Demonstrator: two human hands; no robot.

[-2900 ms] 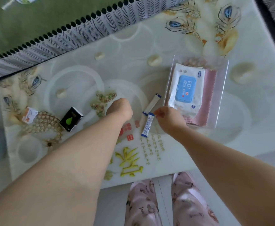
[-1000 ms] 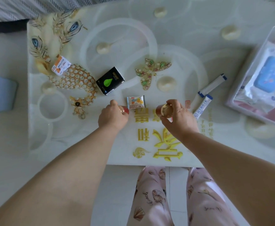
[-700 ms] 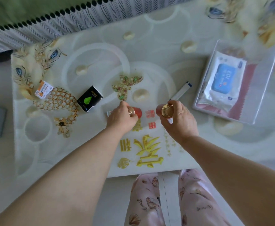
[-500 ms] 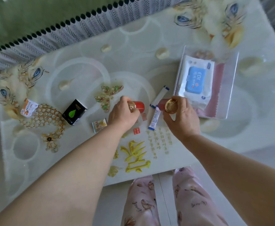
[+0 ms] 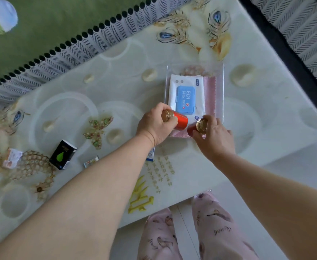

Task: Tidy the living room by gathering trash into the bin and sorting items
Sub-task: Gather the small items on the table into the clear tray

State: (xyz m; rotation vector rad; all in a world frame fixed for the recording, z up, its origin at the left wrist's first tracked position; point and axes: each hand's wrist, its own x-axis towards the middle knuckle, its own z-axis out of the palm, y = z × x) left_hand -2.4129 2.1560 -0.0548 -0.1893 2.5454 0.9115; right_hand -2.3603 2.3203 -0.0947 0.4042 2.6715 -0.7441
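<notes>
My left hand (image 5: pixel 154 126) grips a small red bottle with a gold cap (image 5: pixel 180 120), held tilted over the near edge of a clear tray (image 5: pixel 222 91). My right hand (image 5: pixel 213 136) holds a second red bottle with a gold cap (image 5: pixel 191 129) just beside it, at the tray's near edge. Inside the tray lie a white wet-wipe pack with a blue lid (image 5: pixel 186 96) and a pink cloth (image 5: pixel 211 94). A blue-and-white sachet (image 5: pixel 151 154) peeks out under my left wrist.
On the patterned table (image 5: pixel 116 87) sit a black box with a green drop (image 5: pixel 62 154), a small snack wrapper (image 5: pixel 91 161) and an orange-white packet (image 5: pixel 13 158) at the left. A green sofa with a striped fringe (image 5: pixel 60 49) runs behind. My pyjama legs (image 5: pixel 182 231) are below.
Both hands have carried the two red bottles rightward from the middle of the table to the tray's near edge. The camera has swung right with them.
</notes>
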